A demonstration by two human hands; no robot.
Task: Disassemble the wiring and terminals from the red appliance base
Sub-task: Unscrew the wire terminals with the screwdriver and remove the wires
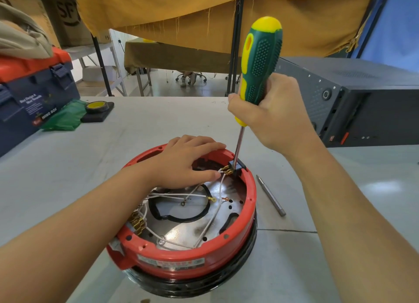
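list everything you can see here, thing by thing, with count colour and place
appliance base: 1, red over a black ring, table centre
wires: several, white, loose inside the base
terminal block: 1, black with brass tabs, far rim of the base
screwdriver: 1, green and yellow handle, tip down at the terminal block
driver bit: 1, grey metal, on the table right of the base
toolbox: 1, blue with orange lid, far left
tape roll: 1, yellow and black, on a black pad by the toolbox
equipment case: 1, dark grey, far right
left hand: resting on the base rim
right hand: gripping the screwdriver
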